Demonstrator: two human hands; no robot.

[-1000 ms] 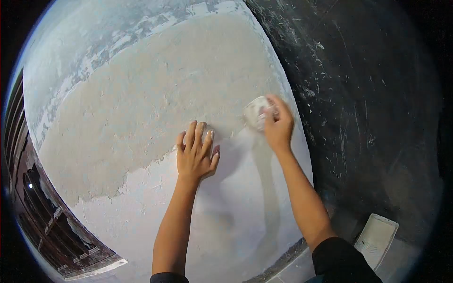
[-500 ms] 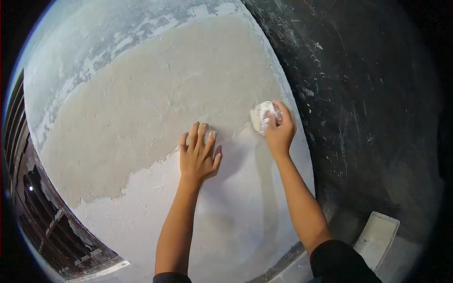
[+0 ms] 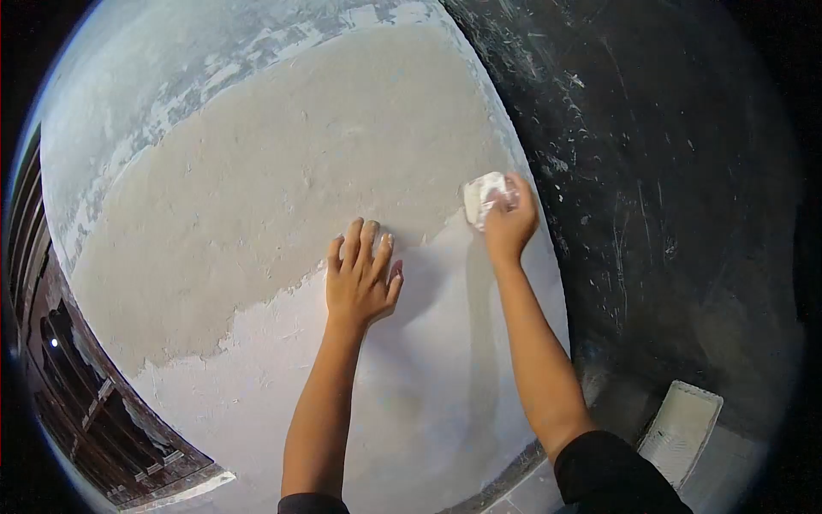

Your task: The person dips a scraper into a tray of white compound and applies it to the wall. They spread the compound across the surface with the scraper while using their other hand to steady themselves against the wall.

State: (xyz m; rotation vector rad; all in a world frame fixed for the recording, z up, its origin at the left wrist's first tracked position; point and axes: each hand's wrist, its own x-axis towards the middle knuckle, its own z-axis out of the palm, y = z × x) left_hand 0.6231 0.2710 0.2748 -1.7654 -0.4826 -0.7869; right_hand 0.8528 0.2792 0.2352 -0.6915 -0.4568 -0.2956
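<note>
My right hand (image 3: 511,221) grips a small squarish pad (image 3: 483,199), whitish and smeared, against the wall (image 3: 300,171) near its right edge. Whether it is a sponge or a block I cannot tell. Beneath it a damp-looking grey-beige streak (image 3: 482,334) runs down the paler surface. My left hand (image 3: 360,272) rests on the wall with fingers spread, right at the ragged border between the beige coat above and the white area (image 3: 282,377) below. Pale smears show on its fingertips.
A paint tray (image 3: 682,435) with a ridged ramp stands on the floor at the lower right. Beyond the wall's right edge lies a dark scuffed surface (image 3: 651,171). Dark window bars (image 3: 77,377) flank the wall at the lower left.
My right hand has shifted slightly up and to the right with the pad, along the wall. My left hand stays in nearly the same place.
</note>
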